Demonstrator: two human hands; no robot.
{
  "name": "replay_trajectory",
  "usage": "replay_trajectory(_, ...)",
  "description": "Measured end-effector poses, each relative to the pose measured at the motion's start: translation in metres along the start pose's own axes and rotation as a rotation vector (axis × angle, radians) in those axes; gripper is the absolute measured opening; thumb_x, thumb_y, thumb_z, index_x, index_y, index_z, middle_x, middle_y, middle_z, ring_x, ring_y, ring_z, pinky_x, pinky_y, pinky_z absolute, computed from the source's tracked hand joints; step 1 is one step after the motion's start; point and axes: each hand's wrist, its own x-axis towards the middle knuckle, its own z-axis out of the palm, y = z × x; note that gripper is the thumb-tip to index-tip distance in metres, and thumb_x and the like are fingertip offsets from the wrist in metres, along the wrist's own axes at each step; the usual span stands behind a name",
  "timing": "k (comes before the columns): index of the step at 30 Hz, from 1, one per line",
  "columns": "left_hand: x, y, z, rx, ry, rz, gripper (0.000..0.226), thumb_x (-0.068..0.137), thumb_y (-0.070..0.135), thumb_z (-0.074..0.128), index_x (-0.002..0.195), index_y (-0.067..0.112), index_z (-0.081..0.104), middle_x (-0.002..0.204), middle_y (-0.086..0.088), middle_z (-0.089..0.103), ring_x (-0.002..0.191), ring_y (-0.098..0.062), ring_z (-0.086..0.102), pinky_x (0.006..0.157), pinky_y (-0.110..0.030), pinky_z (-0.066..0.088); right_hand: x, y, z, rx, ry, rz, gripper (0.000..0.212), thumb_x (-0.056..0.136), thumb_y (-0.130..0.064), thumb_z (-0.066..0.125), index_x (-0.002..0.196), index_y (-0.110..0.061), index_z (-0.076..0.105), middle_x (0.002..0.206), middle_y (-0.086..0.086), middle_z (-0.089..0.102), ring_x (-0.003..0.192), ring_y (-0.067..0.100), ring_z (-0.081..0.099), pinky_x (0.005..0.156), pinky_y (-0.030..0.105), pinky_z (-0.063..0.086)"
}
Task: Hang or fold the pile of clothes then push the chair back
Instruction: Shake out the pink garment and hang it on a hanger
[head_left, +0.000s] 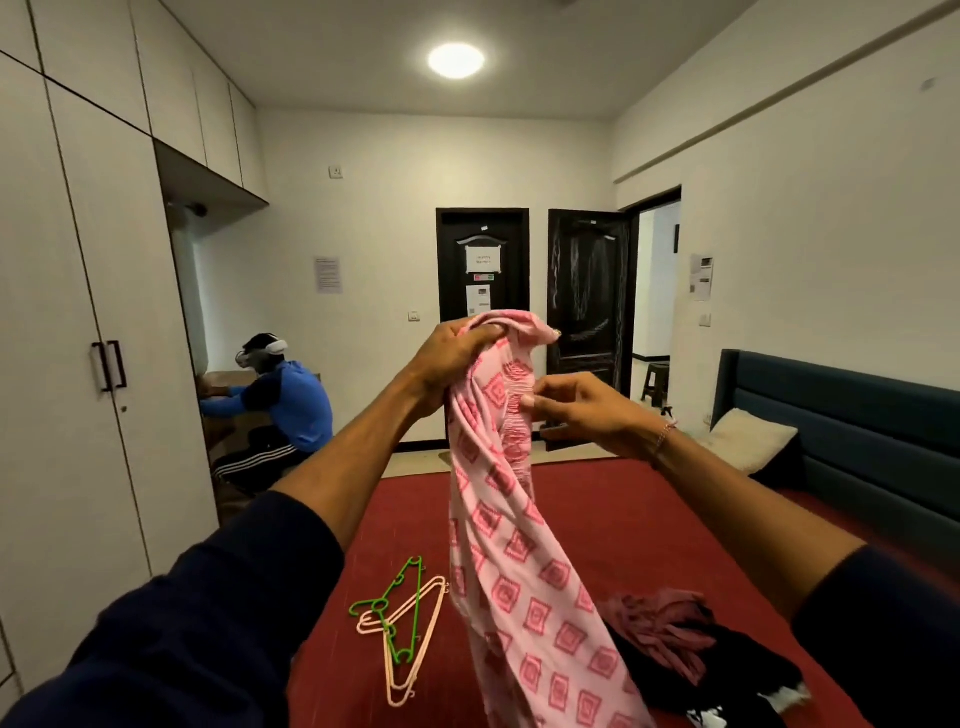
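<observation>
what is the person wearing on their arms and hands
Both arms wear dark navy long sleeves, pushed up so the forearms are bare. The right hand has a thin pink beaded bracelet at the wrist. The left hand is bare, with no gloves, rings or watch visible.

Both arms raised, left hand (457, 353) clenched, right hand (582, 410) pinching.

Single head-worn wide-angle view, facing forward across the room.

It looks from the person's eye level, slightly downward, over a red-covered bed (597, 519) close below, toward the far white wall and two dark wooden doors (483, 322); white wardrobe doors (78, 312) bend at the left edge.
</observation>
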Motion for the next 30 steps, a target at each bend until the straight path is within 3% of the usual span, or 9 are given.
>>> replay_trajectory(3, -0.006, 0.005, -0.002, -0.117, 0.05, -0.049, 0.019, 0.102, 0.026, 0.052, 0.11, 0.015, 0.065, 0.085, -0.019, 0.065, 0.074, -0.027, 0.067, 0.076, -0.04, 0.058, 0.003, -0.012, 0.002, 0.098, 0.088, -0.034, 0.014, 0.102, -0.025, 0.056, 0.1, -0.012, 0.06, 0.105, 0.014, 0.069, 0.098, 0.029, 0.067, 0.098, 0.055, 0.051)
replay_trajectory(5, -0.008, 0.006, -0.009, -0.134, 0.081, -0.075, 0.013, 0.099, 0.019, 0.053, 0.1, 0.01, 0.062, 0.084, -0.013, 0.064, 0.071, -0.024, 0.068, 0.07, -0.035, 0.059, 0.005, -0.021, -0.001, -0.087, 0.138, -0.091, 0.012, 0.105, -0.029, 0.05, 0.1, -0.021, 0.057, 0.104, 0.015, 0.067, 0.094, 0.024, 0.064, 0.093, 0.055, 0.053)
replay_trajectory(8, -0.011, 0.011, -0.021, -0.106, 0.052, -0.067, 0.007, 0.096, 0.013, 0.061, 0.1, 0.007, 0.06, 0.088, -0.017, 0.07, 0.073, -0.026, 0.071, 0.07, -0.036, 0.062, 0.007, -0.039, -0.002, -0.512, 0.189, -0.215, 0.014, 0.106, -0.031, 0.047, 0.109, -0.023, 0.057, 0.097, -0.002, 0.067, 0.087, 0.012, 0.065, 0.085, 0.041, 0.057)
replay_trajectory(12, -0.01, 0.02, -0.028, 0.087, 0.073, 0.009, 0.022, 0.089, 0.016, 0.073, 0.105, 0.002, 0.067, 0.088, -0.014, 0.075, 0.076, -0.025, 0.074, 0.067, -0.033, 0.062, 0.014, -0.057, -0.006, -0.681, 0.314, -0.348, 0.022, 0.104, -0.028, 0.053, 0.12, -0.015, 0.062, 0.099, -0.004, 0.065, 0.09, 0.02, 0.066, 0.083, 0.041, 0.057)
replay_trajectory(16, -0.006, 0.028, -0.035, 0.155, 0.227, 0.082, 0.012, 0.095, 0.025, 0.066, 0.09, 0.017, 0.074, 0.075, -0.003, 0.073, 0.066, -0.016, 0.071, 0.06, -0.027, 0.057, 0.01, -0.065, -0.02, -0.605, 0.186, -0.307, 0.041, 0.091, -0.04, 0.07, 0.123, -0.024, 0.05, 0.091, 0.001, 0.07, 0.077, 0.013, 0.071, 0.067, 0.028, 0.06)
replay_trajectory(20, -0.005, 0.032, -0.05, 0.183, 0.316, 0.1, 0.013, 0.097, 0.024, 0.064, 0.087, 0.02, 0.072, 0.075, 0.002, 0.072, 0.066, -0.011, 0.07, 0.06, -0.025, 0.055, -0.003, -0.057, -0.042, -0.656, -0.004, -0.066, 0.043, 0.086, -0.024, 0.077, 0.113, -0.022, 0.043, 0.107, 0.002, 0.068, 0.083, 0.015, 0.073, 0.064, 0.027, 0.061)
replay_trajectory(24, -0.006, 0.028, -0.067, 0.249, 0.336, 0.076, 0.014, 0.097, 0.023, 0.065, 0.085, 0.022, 0.073, 0.073, 0.002, 0.071, 0.064, -0.01, 0.068, 0.056, -0.024, 0.053, -0.013, -0.051, -0.069, -0.699, 0.06, -0.001, 0.03, 0.095, -0.016, 0.065, 0.107, -0.016, 0.037, 0.099, 0.01, 0.07, 0.086, 0.023, 0.074, 0.067, 0.038, 0.064)
replay_trajectory(27, -0.006, 0.025, -0.072, 0.26, 0.331, 0.048, 0.013, 0.097, 0.025, 0.065, 0.086, 0.022, 0.073, 0.076, 0.0, 0.07, 0.071, -0.015, 0.066, 0.059, -0.027, 0.052, -0.014, -0.062, -0.082, -0.737, 0.14, -0.115, 0.024, 0.1, -0.019, 0.056, 0.105, -0.015, 0.033, 0.092, 0.011, 0.07, 0.073, 0.019, 0.074, 0.058, 0.028, 0.061)
replay_trajectory(30, -0.005, 0.027, -0.074, 0.309, 0.317, 0.054, 0.009, 0.097, 0.022, 0.064, 0.09, 0.019, 0.069, 0.083, -0.005, 0.07, 0.079, -0.021, 0.065, 0.065, -0.03, 0.052, -0.014, -0.078, -0.09, -0.837, 0.112, -0.186, 0.016, 0.101, -0.013, 0.054, 0.112, -0.023, 0.046, 0.109, 0.003, 0.064, 0.072, 0.012, 0.071, 0.054, 0.021, 0.057)
